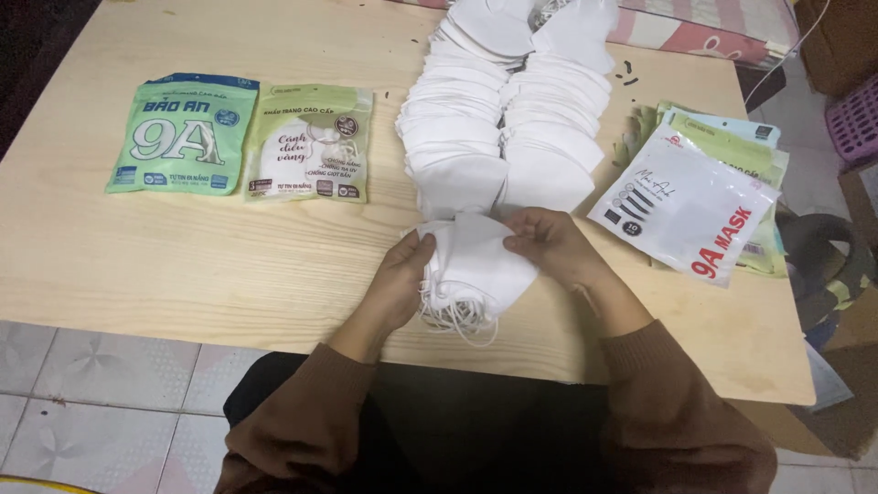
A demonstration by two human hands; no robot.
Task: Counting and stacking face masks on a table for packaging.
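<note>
- Head view looks down on our two hands, which meet over a small bundle of white face masks (476,265) at the near edge of the wooden table (183,256).
- Our left hand (402,279) cups the bundle's left side, fingers curled round it, seemingly to keep the layers squared up.
- Our right hand (549,242) pinches the top right corner of the bundle between thumb and fingertips, as if to steady or peel a layer.
- Ear loops (457,318) spill from the underside of the bundle toward us, hanging over the table edge.
- The bundle sits between our hands, touching both, just in front of two long overlapping rows of white masks (503,119) that run away from us up the table.
- To our right lies a fanned pile of flat bags (732,155), a white bag (681,206) on top, within easy reach.
- Well apart on our left rest a green packet (183,133) and, just beside it, a paler green packet (309,142).
</note>
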